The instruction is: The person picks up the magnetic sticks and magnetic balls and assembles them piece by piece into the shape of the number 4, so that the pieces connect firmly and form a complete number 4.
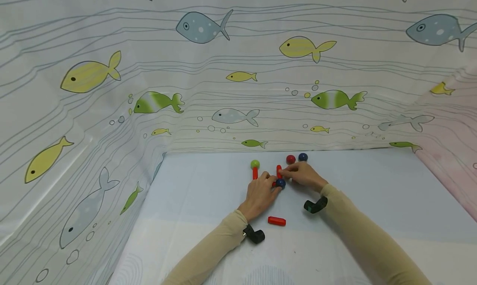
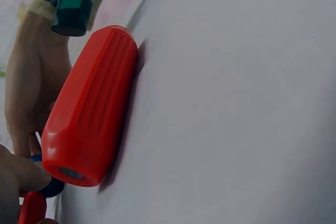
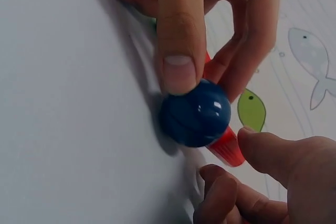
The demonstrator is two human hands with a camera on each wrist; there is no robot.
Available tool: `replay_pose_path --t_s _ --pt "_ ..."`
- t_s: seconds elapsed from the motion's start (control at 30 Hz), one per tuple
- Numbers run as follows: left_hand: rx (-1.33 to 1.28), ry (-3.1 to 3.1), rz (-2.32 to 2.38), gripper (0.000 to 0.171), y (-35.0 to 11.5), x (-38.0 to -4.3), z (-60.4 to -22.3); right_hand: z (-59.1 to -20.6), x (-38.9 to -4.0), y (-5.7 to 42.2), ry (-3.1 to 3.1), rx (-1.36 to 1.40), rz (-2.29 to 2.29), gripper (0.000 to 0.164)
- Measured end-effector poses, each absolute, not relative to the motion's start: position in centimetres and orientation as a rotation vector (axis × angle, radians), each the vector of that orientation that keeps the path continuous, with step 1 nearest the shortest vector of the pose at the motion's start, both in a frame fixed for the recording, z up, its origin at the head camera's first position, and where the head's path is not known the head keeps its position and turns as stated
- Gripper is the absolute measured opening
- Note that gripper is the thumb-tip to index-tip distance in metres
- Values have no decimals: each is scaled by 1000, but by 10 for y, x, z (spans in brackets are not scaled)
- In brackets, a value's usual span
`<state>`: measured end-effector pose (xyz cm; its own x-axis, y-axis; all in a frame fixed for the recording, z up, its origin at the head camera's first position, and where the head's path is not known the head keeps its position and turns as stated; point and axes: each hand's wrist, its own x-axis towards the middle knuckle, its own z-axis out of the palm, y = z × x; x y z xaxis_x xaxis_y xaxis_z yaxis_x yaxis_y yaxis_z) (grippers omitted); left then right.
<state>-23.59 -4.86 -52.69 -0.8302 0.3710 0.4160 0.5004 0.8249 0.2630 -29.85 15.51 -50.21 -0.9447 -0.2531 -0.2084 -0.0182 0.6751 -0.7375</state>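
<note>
My left hand (image 1: 261,194) holds a dark blue ball (image 3: 195,114), its thumb pressed on the ball's side. A red rod (image 2: 32,207) also shows by the left fingers in the left wrist view, partly hidden. Another red rod (image 1: 279,171) extends from the ball toward the back. My right hand (image 1: 303,174) pinches that rod near its outer part with thumb and fingertips. To the left, a lime green ball (image 1: 255,164) meets the end of a red rod (image 1: 255,173), whose near end is hidden behind the left hand.
A loose red rod (image 1: 277,221) lies in front of the hands; a grey disc shows in its end in the left wrist view. Behind the right hand sit a red ball (image 1: 290,159) and a second blue ball (image 1: 303,157). A fish-patterned sheet (image 1: 208,86) rises behind the table (image 1: 193,194).
</note>
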Motion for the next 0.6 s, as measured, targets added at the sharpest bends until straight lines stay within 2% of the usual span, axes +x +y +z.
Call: replay_pose_path --t_s 0.4,0.6 --pt "-652 -2646 -539 29 -48 -237 -528 -495 -306 182 2934 -273 -1283 33" --pt "-659 -2650 -552 29 -49 -236 -528 -498 -311 183 2991 -264 -1270 48"
